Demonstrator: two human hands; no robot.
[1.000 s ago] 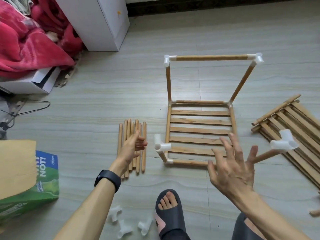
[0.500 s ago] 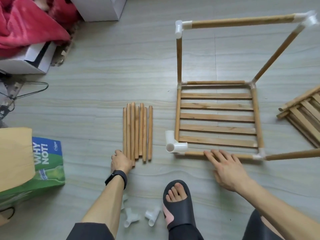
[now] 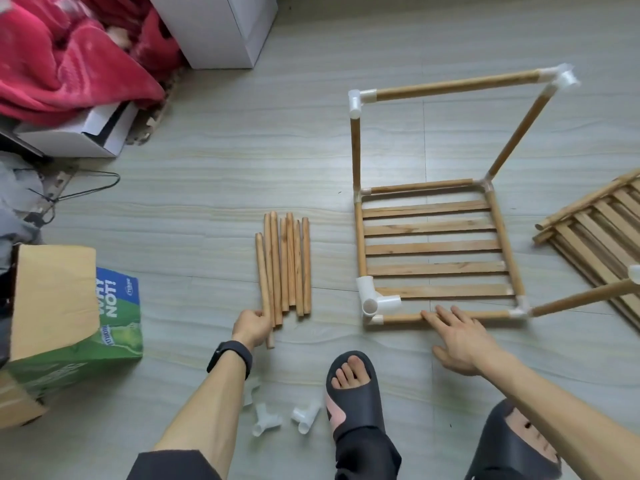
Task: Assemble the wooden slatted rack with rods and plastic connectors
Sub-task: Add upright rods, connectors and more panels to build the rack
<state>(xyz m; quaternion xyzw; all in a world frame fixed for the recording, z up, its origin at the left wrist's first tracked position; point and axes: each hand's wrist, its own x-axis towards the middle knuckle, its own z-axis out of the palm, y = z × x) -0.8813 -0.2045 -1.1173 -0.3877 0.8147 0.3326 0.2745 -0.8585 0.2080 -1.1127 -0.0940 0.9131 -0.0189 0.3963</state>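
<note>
A partly built rack (image 3: 433, 247) lies on the floor: a slatted shelf framed by rods, with two uprights and a top rod joined by white connectors. A white corner connector (image 3: 372, 299) sits at its near left corner. My right hand (image 3: 457, 337) rests flat with its fingers on the near frame rod. Several loose wooden rods (image 3: 289, 265) lie in a row left of the rack. My left hand (image 3: 252, 327) grips the near end of the leftmost rod (image 3: 264, 289), pulled slightly out of the row. Loose white connectors (image 3: 266, 419) lie by my foot.
More slatted shelves (image 3: 602, 237) are stacked at the right, with a rod (image 3: 585, 299) sticking out from the rack's near right corner over them. A green-and-blue cardboard box (image 3: 72, 323) stands at the left. A white cabinet (image 3: 214, 26), red blanket (image 3: 69, 60) and my sandalled feet (image 3: 353, 393) are around.
My left hand closed on the leftmost rod and drew it out of the row toward me. My right hand came down onto the near frame rod and stays there.
</note>
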